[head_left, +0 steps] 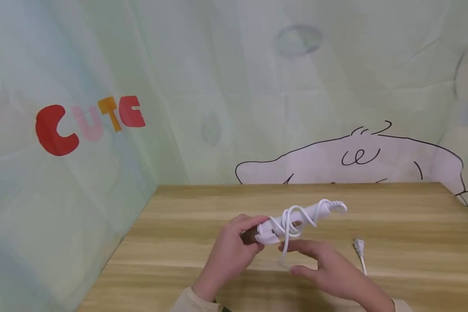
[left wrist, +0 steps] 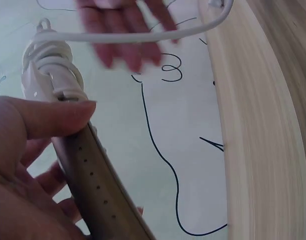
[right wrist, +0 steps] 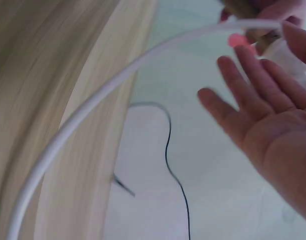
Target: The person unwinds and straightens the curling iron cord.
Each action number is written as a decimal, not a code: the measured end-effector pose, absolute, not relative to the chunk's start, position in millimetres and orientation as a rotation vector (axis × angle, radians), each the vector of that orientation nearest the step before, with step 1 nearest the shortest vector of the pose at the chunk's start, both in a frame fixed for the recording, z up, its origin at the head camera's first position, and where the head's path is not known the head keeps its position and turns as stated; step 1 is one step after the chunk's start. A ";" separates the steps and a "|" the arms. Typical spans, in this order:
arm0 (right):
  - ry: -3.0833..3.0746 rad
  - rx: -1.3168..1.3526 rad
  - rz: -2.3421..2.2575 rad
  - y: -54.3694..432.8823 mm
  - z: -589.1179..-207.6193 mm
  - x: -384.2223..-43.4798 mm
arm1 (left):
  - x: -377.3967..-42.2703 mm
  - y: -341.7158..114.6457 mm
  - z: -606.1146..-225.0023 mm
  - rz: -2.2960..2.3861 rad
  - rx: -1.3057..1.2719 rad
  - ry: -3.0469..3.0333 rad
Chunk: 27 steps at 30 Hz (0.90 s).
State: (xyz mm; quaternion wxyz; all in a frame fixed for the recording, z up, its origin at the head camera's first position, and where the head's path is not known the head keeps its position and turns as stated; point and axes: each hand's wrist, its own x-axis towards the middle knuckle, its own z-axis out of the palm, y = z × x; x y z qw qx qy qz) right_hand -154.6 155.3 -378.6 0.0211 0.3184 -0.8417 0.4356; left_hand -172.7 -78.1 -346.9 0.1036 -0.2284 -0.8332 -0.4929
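The left hand [head_left: 231, 245] grips the brown end of a hair iron [head_left: 271, 226], whose white handle, wound with a cord [head_left: 286, 242], points away toward the right hand's side. The right hand [head_left: 329, 268] is apart from the left, fingers spread and extended beside the hanging cord; whether they touch it cannot be told. Beyond the right hand, on its outer side, a plug [head_left: 359, 246] lies on the table [head_left: 171, 216].

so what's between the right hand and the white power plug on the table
Just bare wood-grain tabletop lies between the right hand and the white power plug, as the head view shows.
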 end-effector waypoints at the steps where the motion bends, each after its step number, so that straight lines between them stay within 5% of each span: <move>1: -2.561 1.029 1.521 153.5 -375.8 -152.7 | -173.9 -77.9 -347.8 -1.406 -0.654 -2.459; 6: -2.279 1.086 2.121 144.3 -368.9 -146.4 | -177.2 -77.1 -353.6 -1.151 -0.540 -2.466; 10: -2.244 0.852 2.252 141.0 -366.0 -142.2 | -178.6 -77.0 -358.9 -0.950 -0.486 -2.465; 18: -2.317 0.831 1.970 155.1 -350.4 -137.9 | -182.1 -80.3 -365.1 -0.491 -0.569 -2.518; 27: -2.307 0.983 1.605 188.3 -348.7 -150.1 | -183.7 -90.7 -360.0 -0.310 -1.070 -2.605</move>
